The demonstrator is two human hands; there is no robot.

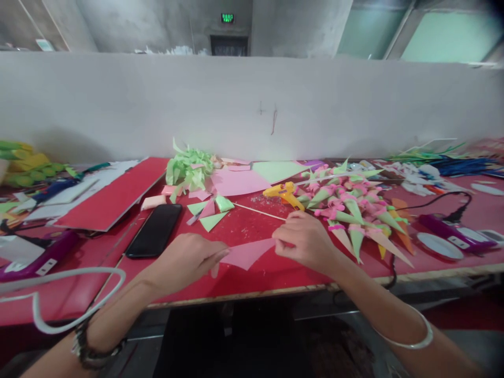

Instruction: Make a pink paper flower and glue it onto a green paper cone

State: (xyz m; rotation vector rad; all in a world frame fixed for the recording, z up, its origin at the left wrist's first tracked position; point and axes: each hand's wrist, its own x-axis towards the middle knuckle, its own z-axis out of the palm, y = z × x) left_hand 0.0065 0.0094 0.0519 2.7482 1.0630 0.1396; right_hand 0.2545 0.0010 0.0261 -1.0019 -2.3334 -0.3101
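Observation:
Between my two hands, near the table's front edge, stretches a pink piece of paper or foam sheet point(248, 253). My left hand point(199, 253) pinches its left end. The right end is pinched in the closed fingers of my right hand point(301, 239). Just beyond the right hand lies a yellow glue gun point(284, 194). A thin stick point(258, 211) runs over the red table point(244, 226) toward that hand. Small green triangles point(212, 221) lie beyond the left hand, and a black phone point(155, 231) is to its left.
Several green and pink cones point(354, 207) are piled at the right, near a purple power strip point(454, 233) and a white dish point(440, 245). A red board point(114, 194) lies at the left. White cable point(118, 273) loops above my left forearm. A low wall point(236, 110) stands behind.

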